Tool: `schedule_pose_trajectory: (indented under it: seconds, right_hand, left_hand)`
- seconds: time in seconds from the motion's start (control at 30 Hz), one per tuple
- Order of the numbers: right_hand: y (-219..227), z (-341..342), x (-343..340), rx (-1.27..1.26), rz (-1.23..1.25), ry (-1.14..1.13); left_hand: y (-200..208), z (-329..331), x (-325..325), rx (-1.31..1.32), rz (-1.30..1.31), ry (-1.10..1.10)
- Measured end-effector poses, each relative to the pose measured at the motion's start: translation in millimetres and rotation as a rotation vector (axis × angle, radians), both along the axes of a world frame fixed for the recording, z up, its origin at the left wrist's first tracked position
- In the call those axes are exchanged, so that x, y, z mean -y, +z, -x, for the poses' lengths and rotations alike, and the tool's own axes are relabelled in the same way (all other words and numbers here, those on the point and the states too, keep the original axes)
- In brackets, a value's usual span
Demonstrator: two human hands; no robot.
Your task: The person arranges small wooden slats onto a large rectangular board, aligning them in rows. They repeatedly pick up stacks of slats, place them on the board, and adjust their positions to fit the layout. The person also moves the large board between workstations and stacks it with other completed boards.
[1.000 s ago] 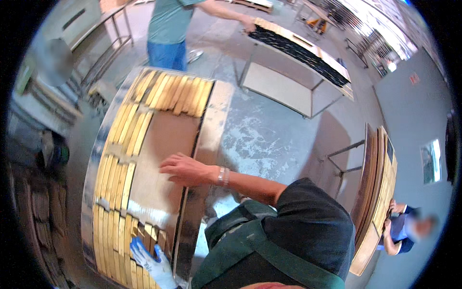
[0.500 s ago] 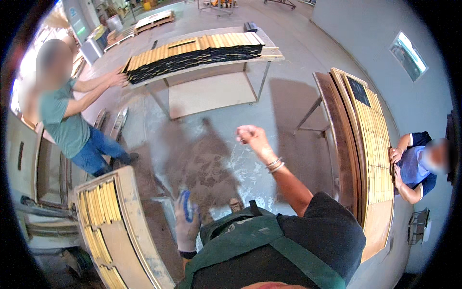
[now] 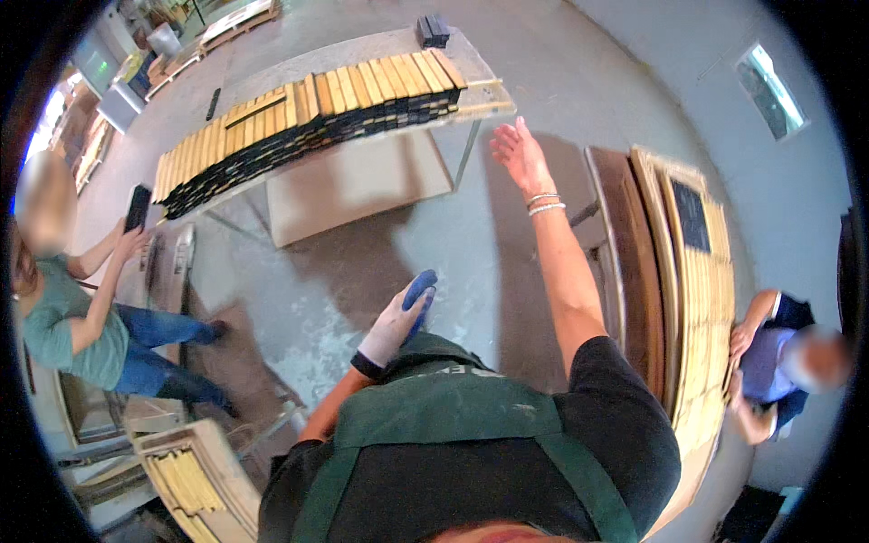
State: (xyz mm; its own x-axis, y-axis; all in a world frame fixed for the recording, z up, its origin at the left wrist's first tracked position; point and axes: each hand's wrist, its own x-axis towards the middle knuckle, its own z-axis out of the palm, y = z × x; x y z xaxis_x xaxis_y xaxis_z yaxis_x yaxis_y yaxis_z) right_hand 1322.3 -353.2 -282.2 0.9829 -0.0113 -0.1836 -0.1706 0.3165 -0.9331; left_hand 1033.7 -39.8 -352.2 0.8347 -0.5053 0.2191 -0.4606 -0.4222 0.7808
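Note:
My right hand (image 3: 520,161) is bare, with bracelets at the wrist. It is stretched out ahead with its fingers apart and holds nothing, near the right corner of the far table (image 3: 493,110). On that table lies a long row of stacked wooden strips (image 3: 362,90) with dark edges. In front of my apron, my left hand (image 3: 398,321) wears a pale glove with blue fingers. Its fingers reach loosely forward, and I see nothing in them.
At left a person in a green shirt (image 3: 77,312) holds a dark flat phone-like thing (image 3: 137,208). Another person (image 3: 769,362) rests hands on a panel of wooden strips (image 3: 704,312) at right. A framed board with strips (image 3: 237,489) stands at lower left. Dark bars (image 3: 433,32) lie on the far table.
My right hand has reached forward and right, its fingers spreading. My left hand has come up and inward. The left person has let go of the stack and now holds the dark flat thing. My view has shifted.

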Motion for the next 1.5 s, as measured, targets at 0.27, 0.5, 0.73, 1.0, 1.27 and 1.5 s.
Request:
schedule_pose_trajectory:
  seconds: [0.27,0.5,0.73,1.0,1.27,1.5]
  right_hand:
    - [-41.4,-201.6,-0.7,-0.147,0.078,0.214]
    - [-54.3,-308.3,-25.2,-0.183,0.143,0.493]
    - [-72.9,-336.5,-36.4,-0.194,0.171,0.585]
    - [-75.2,-348.6,-33.4,-0.349,0.170,0.659]
    - [-43.8,-359.1,-15.6,-0.320,0.061,0.677]
    - [-37.0,-361.7,-7.3,-0.425,-0.094,0.638]
  left_hand:
    - [-41.5,-264.2,101.7,-0.202,0.319,-0.015]
    - [-83.6,-427.1,199.3,-1.071,1.459,0.492]
    - [-94.8,-479.4,225.6,-0.975,1.795,0.736]
    - [-92.0,-471.9,245.8,-0.876,1.936,0.607]
    - [-73.8,-478.6,259.5,-0.993,1.871,0.706]
    - [-94.7,-483.7,252.7,-1.013,1.796,0.646]
